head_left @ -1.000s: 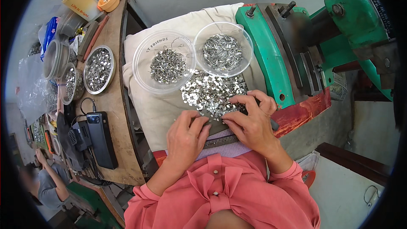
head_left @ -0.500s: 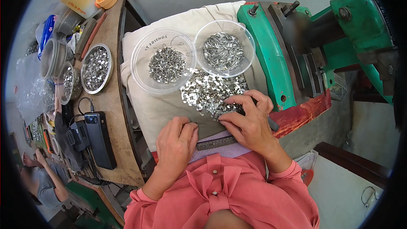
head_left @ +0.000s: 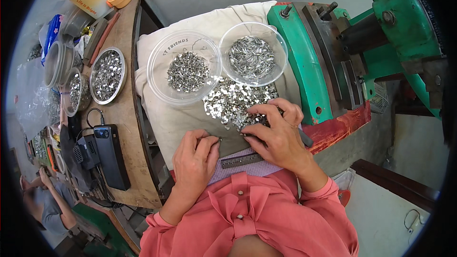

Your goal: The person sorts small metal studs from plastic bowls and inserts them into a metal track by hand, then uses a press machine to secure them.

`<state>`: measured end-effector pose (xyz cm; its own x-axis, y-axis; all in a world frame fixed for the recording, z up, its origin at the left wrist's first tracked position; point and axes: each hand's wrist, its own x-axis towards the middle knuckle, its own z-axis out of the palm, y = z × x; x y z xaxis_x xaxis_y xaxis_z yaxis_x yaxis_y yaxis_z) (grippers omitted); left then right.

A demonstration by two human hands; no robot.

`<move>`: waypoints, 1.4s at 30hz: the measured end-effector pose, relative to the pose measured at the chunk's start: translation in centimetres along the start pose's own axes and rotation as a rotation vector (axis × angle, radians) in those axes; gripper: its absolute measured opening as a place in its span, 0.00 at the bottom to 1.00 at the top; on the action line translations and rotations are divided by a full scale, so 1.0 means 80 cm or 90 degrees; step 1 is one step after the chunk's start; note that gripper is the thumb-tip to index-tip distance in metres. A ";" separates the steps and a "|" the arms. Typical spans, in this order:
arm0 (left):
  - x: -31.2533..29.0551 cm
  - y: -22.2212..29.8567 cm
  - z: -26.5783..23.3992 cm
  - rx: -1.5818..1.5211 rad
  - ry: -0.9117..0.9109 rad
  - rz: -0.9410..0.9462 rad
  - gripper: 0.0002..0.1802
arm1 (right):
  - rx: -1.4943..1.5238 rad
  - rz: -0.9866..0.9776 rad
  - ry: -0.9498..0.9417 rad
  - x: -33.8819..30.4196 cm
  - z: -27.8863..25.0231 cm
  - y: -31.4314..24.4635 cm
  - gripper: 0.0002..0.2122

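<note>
My left hand is closed in a pinch, with a tiny metal piece at its fingertips. Over the near right edge of a pile of small, shiny metal pieces, my right hand has its fingers curled. A tiny dark bit shows at its thumb tip; what the fingers grip is mostly hidden. A dark rod sticks out from beneath this hand. Behind the pile stand a clear round tub of short metal parts and another of slim metal pins.
A green machine press stands at the right on a red board. A dark metal strip lies by my lap. On the left wooden table are a metal dish of pieces and a black power bank. Another person sits far left.
My left hand has moved slightly left and down, and the tiny piece at its fingertips now shows. My right hand has shifted a little left, its fingertips slightly farther from the left hand's.
</note>
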<state>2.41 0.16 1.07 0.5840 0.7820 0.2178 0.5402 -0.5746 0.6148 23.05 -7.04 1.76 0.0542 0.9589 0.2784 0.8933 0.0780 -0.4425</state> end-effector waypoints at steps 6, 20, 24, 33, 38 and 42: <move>0.012 0.009 0.014 -0.014 -0.001 0.041 0.10 | -0.005 0.060 0.010 -0.010 -0.015 0.005 0.09; 0.027 0.018 0.036 0.038 -0.006 0.086 0.10 | 0.000 0.079 0.073 -0.028 -0.008 0.007 0.10; 0.024 0.017 0.030 0.031 -0.014 0.086 0.11 | 0.019 0.055 0.067 -0.028 -0.002 0.009 0.07; 0.004 0.007 0.003 0.027 -0.025 0.009 0.12 | 0.031 -0.026 0.025 -0.008 0.003 0.007 0.07; -0.001 0.003 0.003 -0.001 -0.003 -0.006 0.12 | 0.020 -0.050 -0.013 0.001 0.011 0.001 0.07; -0.001 0.003 0.007 -0.005 0.004 -0.006 0.11 | 0.010 -0.065 -0.005 0.006 0.014 -0.003 0.06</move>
<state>2.86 -0.17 0.78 0.5748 0.7892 0.2164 0.5408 -0.5648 0.6233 22.34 -6.33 1.08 -0.0402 0.9478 0.3164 0.8866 0.1799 -0.4262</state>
